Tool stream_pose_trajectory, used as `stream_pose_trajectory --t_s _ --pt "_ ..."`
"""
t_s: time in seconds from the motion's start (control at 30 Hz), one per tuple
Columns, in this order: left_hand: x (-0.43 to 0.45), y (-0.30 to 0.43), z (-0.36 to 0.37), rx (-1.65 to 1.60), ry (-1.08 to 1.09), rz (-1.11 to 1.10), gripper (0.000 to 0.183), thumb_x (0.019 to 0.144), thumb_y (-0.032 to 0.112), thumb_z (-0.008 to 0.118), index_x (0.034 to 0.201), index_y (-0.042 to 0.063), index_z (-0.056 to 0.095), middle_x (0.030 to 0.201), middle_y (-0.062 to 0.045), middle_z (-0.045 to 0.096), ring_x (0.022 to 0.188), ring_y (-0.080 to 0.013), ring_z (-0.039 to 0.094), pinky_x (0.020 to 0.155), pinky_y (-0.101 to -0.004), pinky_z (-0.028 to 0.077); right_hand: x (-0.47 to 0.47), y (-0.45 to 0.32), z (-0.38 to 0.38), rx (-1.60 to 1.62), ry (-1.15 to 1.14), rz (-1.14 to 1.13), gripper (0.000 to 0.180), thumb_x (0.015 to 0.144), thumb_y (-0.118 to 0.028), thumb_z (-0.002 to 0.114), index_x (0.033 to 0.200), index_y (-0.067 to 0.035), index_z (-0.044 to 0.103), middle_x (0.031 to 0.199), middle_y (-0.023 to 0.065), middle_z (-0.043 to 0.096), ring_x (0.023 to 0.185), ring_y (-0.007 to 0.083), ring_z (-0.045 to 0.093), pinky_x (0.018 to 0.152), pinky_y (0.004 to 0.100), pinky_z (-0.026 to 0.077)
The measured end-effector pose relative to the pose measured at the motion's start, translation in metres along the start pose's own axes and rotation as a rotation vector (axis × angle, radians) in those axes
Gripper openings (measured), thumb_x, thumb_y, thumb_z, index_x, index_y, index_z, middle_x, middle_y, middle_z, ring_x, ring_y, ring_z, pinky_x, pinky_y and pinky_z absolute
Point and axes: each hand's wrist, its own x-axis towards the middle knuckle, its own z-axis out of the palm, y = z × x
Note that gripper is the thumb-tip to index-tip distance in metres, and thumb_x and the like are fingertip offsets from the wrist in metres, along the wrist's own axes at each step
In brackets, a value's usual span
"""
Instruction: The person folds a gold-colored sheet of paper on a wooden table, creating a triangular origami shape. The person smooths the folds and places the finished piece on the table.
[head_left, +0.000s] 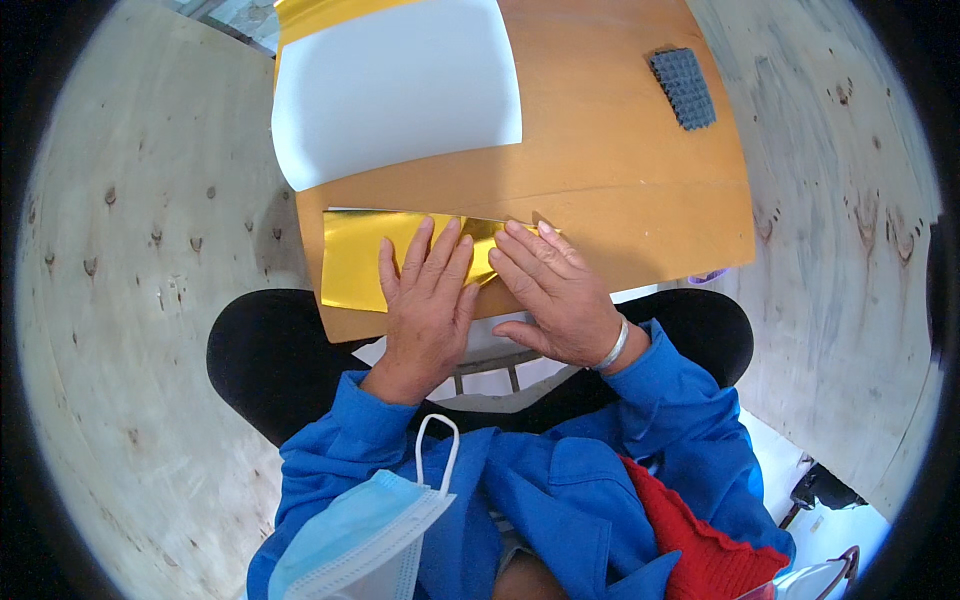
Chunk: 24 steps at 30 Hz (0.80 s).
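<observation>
A folded sheet of shiny gold paper (352, 259) lies along the near edge of a brown board (600, 165). My left hand (427, 300) rests flat on its middle, fingers spread and pointing away from me. On the paper's right end lies my right hand (551, 289), palm down, its fingertips by the far fold and its thumb off the board's near edge. The fingers of the two hands are close but apart. Farther off at the left lies a large sheet, white side up (397, 90), with gold paper (322, 19) showing at its far edge.
A grey textured pad (684, 88) lies on the board's far right. Pale wooden surfaces (150, 225) extend on both sides. A light-blue face mask (352, 525) hangs in front of my chest. Part of a purple object (707, 277) shows under the board's near right edge.
</observation>
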Motion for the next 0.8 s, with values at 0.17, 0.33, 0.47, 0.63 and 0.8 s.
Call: stream_pose_trajectory --t_s 0.17,0.33,0.47,0.63,0.8 --pt "-0.0003 -0.0008 0.0013 -0.017 0.011 0.007 0.046 0.097 0.014 0.063 0.141 0.001 0.057 0.157 -0.015 0.047 0.151 -0.0356 0.035 0.123 -0.0632 0.009 0.0000 0.0023 0.0006 -0.030 -0.027 -0.031 0.083 0.082 -0.044 0.077 0.144 0.004 0.050 0.151 0.0252 0.049 0.147 0.0398 0.042 0.122 0.0540 0.032" --pt "-0.0001 -0.0003 0.0005 -0.005 0.007 0.004 0.045 0.099 0.012 0.060 0.142 0.004 0.058 0.158 -0.014 0.048 0.151 -0.0361 0.036 0.125 -0.0593 0.010 -0.0002 0.0040 0.0002 -0.025 -0.047 -0.044 0.085 0.081 -0.044 0.077 0.145 0.004 0.048 0.152 0.0251 0.048 0.148 0.0396 0.040 0.123 0.0534 0.030" --pt "-0.0002 -0.0006 -0.0001 0.000 0.000 0.010 0.043 0.100 0.011 0.058 0.142 0.005 0.058 0.157 -0.013 0.049 0.152 -0.0360 0.035 0.125 -0.0593 0.009 0.0004 0.0049 0.0006 -0.014 -0.051 -0.048 0.087 0.080 -0.044 0.078 0.145 0.004 0.047 0.151 0.0252 0.048 0.148 0.0400 0.040 0.124 0.0531 0.030" --pt "-0.0006 -0.0018 -0.0001 -0.016 0.000 0.031 0.045 0.097 0.010 0.063 0.141 0.003 0.058 0.158 -0.013 0.047 0.152 -0.0371 0.034 0.123 -0.0648 0.008 0.0013 0.0076 0.0009 0.003 -0.032 -0.074 0.090 0.078 -0.045 0.080 0.146 0.004 0.047 0.151 0.0253 0.048 0.147 0.0403 0.041 0.124 0.0530 0.030" --pt "-0.0012 -0.0015 -0.0003 -0.016 0.006 0.028 0.044 0.098 0.010 0.062 0.141 0.003 0.059 0.159 -0.013 0.047 0.152 -0.0370 0.034 0.123 -0.0647 0.008 0.0012 0.0087 0.0012 0.015 -0.025 -0.081 0.091 0.077 -0.045 0.081 0.146 0.004 0.047 0.151 0.0256 0.048 0.147 0.0406 0.041 0.123 0.0531 0.030"
